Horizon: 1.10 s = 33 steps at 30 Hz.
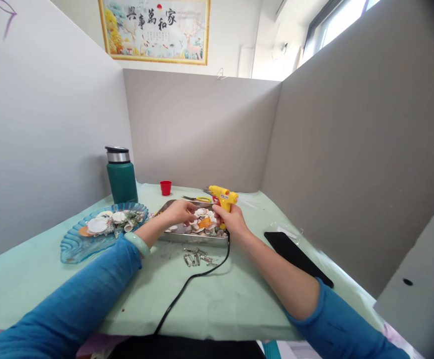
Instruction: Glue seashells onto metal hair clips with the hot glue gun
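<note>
My right hand (233,219) is wrapped round the grip of a yellow glue gun (224,195), raised over the right end of a metal tray (194,239). The gun's black cord (190,280) trails across the table to the front edge. Inside the tray lie many seashells (203,223), mostly white, with an orange one among them. My left hand (179,212) is over the tray's left part, its fingers bent together close to the shells. Whatever those fingers hold, if anything, is too small to make out. In front of the tray lies a small heap of metal clips (196,258).
A blue shell-shaped dish (71,249) with shells stands at the left, with a green bottle (121,179) behind it. A red cup (166,188) and yellow-handled scissors (202,199) are at the back. A long black object (295,257) lies at right. Grey partitions (202,124) surround the table.
</note>
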Each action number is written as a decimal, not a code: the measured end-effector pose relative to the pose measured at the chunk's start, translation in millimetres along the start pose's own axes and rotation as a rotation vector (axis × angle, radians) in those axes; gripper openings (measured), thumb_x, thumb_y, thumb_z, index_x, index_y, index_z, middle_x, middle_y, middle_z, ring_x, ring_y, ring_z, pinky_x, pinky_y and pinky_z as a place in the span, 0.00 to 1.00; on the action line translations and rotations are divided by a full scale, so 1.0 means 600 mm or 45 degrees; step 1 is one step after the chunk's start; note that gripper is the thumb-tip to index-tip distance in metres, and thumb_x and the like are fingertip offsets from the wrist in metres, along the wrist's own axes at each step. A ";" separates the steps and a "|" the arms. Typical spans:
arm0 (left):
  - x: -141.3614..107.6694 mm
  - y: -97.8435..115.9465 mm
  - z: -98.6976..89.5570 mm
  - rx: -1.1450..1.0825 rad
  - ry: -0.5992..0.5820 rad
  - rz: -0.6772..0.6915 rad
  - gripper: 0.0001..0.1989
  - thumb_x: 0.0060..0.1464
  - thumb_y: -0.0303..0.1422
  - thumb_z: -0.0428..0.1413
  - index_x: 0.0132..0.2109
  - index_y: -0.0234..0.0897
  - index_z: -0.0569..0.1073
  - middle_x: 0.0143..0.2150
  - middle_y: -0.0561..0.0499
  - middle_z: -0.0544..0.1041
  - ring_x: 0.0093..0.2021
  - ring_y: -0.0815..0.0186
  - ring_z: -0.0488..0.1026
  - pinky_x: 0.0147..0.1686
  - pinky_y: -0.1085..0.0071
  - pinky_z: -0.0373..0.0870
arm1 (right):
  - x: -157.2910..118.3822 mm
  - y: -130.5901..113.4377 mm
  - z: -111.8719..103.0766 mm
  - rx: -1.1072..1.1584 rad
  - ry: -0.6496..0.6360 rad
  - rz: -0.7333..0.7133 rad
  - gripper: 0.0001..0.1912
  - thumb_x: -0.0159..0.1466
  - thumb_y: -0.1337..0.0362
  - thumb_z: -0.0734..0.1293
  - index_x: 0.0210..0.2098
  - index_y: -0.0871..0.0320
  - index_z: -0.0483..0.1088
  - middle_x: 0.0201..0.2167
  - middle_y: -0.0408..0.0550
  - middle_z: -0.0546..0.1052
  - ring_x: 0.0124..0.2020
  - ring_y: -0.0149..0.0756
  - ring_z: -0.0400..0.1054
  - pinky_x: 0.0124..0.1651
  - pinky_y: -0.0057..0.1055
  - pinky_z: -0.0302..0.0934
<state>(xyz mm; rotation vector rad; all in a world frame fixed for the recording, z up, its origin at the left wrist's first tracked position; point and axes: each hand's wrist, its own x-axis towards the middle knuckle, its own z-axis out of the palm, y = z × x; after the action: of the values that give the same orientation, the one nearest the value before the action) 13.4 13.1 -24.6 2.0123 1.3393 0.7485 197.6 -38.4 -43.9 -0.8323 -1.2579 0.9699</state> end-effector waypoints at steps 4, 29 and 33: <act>0.003 -0.005 0.001 -0.094 0.011 0.005 0.13 0.49 0.27 0.54 0.43 0.29 0.75 0.23 0.49 0.76 0.23 0.66 0.74 0.25 0.73 0.70 | -0.001 -0.003 0.002 -0.012 0.008 0.003 0.11 0.52 0.60 0.68 0.30 0.59 0.66 0.17 0.37 0.66 0.14 0.24 0.58 0.17 0.23 0.55; -0.050 0.043 0.030 -0.855 -0.062 0.146 0.15 0.41 0.35 0.65 0.37 0.31 0.78 0.27 0.49 0.77 0.26 0.70 0.72 0.32 0.71 0.72 | -0.009 -0.014 0.003 -0.015 -0.080 -0.035 0.14 0.51 0.58 0.70 0.34 0.59 0.67 0.15 0.37 0.67 0.15 0.26 0.59 0.21 0.25 0.57; -0.053 0.043 0.029 -0.959 -0.118 0.137 0.17 0.44 0.36 0.64 0.41 0.30 0.76 0.31 0.46 0.78 0.28 0.69 0.74 0.33 0.70 0.73 | -0.010 -0.018 0.004 -0.046 -0.015 -0.007 0.14 0.51 0.58 0.70 0.33 0.60 0.67 0.12 0.36 0.66 0.15 0.27 0.59 0.21 0.25 0.56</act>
<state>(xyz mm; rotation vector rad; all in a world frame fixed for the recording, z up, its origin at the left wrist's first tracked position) 31.0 -27.5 -20.5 1.4865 0.7316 1.0076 196.4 -47.8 -36.0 -0.8517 -1.2901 0.9515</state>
